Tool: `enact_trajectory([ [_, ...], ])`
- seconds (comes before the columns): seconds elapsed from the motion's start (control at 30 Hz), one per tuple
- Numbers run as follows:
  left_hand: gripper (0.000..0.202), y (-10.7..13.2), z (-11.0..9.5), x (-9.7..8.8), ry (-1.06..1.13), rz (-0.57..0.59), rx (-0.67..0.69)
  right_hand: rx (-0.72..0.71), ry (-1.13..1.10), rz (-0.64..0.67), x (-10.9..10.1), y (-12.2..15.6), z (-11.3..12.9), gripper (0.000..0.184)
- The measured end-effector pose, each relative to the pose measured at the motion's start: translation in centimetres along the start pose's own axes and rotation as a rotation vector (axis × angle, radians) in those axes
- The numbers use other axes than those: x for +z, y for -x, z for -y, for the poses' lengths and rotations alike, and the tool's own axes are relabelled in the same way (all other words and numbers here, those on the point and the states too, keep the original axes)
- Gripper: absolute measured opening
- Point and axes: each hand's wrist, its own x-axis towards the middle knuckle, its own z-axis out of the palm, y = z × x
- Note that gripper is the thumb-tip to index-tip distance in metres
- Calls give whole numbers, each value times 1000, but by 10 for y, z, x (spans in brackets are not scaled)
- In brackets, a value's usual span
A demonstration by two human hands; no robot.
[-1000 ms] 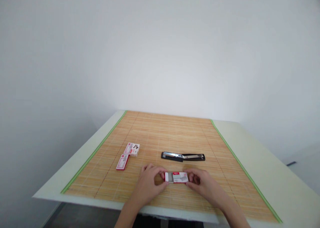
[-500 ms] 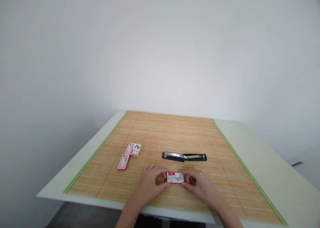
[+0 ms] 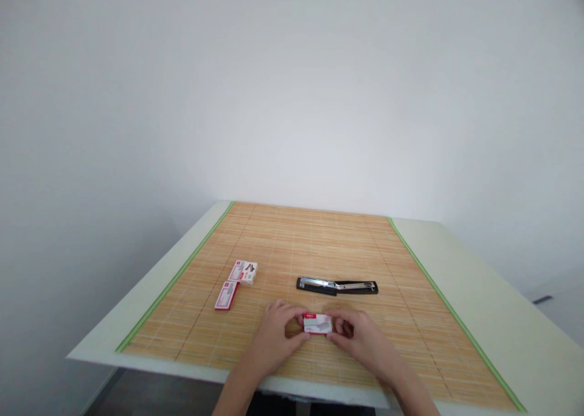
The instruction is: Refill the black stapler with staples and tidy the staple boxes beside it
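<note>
A small white and red staple box (image 3: 317, 323) sits between my two hands just above the bamboo mat (image 3: 314, 246), near the table's front edge. My left hand (image 3: 274, 337) pinches its left end with thumb and fingers. My right hand (image 3: 360, 337) pinches its right end. The box looks closed, with no inner tray showing. Just beyond it lies a black and silver stapler (image 3: 336, 286), flat and opened out lengthwise.
Two more white and red staple boxes (image 3: 242, 272) (image 3: 226, 295) lie on the mat to the left. The mat has green edges and rests on a pale table (image 3: 497, 318). A plain white wall stands behind.
The box's inner tray stuck out to the left one second ago; my hands have moved together and pushed it in, so the box is shorter now.
</note>
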Motion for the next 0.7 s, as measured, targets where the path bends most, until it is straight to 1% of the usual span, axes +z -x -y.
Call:
enact_trajectory([
  [0.1, 40, 0, -1, 0, 0, 0, 2, 13, -21, 6, -1, 0, -1, 28],
  [0.2, 38, 0, -3, 0, -4, -5, 2, -4, -20, -29, 1, -3, 4, 31],
  [0.3, 38, 0, 0, -4, 62, -10, -11, -28, 7, -107, 8, -9, 14, 26],
  [0.37, 32, -5, 5, -9, 144, -14, -65, -34, 16, -137, 17, -12, 20, 22],
  [0.4, 29, -9, 8, -11, 170, -31, -99, -33, 15, -147, 21, -14, 22, 20],
  [0.47, 25, -21, 16, -15, 158, -104, -140, -22, 8, -162, 28, -15, 25, 20],
  [0.53, 26, -36, 21, -16, 68, -184, -121, -4, 1, -176, 32, -15, 24, 22],
  [0.57, 32, -44, 23, -16, 17, -206, -102, 6, -2, -177, 33, -14, 23, 23],
  [0.63, 46, -57, 24, -13, -73, -184, -66, 18, -14, -169, 34, -15, 20, 25],
  [0.7, 47, -67, 23, -10, -118, -130, -46, 19, -34, -157, 34, -15, 17, 25],
])
